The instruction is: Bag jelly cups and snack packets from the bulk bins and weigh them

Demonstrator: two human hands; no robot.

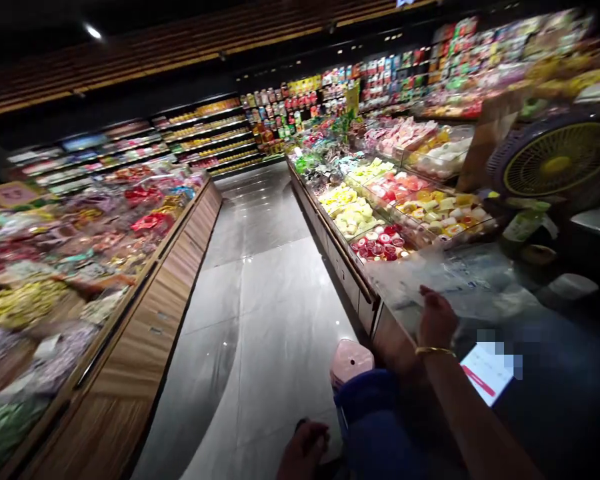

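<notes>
My left hand (306,448) is low in the picture, over the aisle floor and left of a blue bin (375,400). Its fingers are curled in, and whatever they may hold is hidden. My right hand (437,315), with a gold bracelet at the wrist, reaches over the near edge of the right counter. Clear plastic bags (460,277) lie just beyond its fingertips; blur hides whether it touches them. Its fingers look partly bent. A phone with a lit screen (487,373) lies to the right of my right forearm.
A pink lidded container (351,362) stands by the blue bin. Beyond the bags, trays of fruit jellies (385,243) line the right counter. A round fan (555,163) and a green bottle (525,223) stand at right. A wood-sided display (145,340) of packaged goods borders the aisle (260,287).
</notes>
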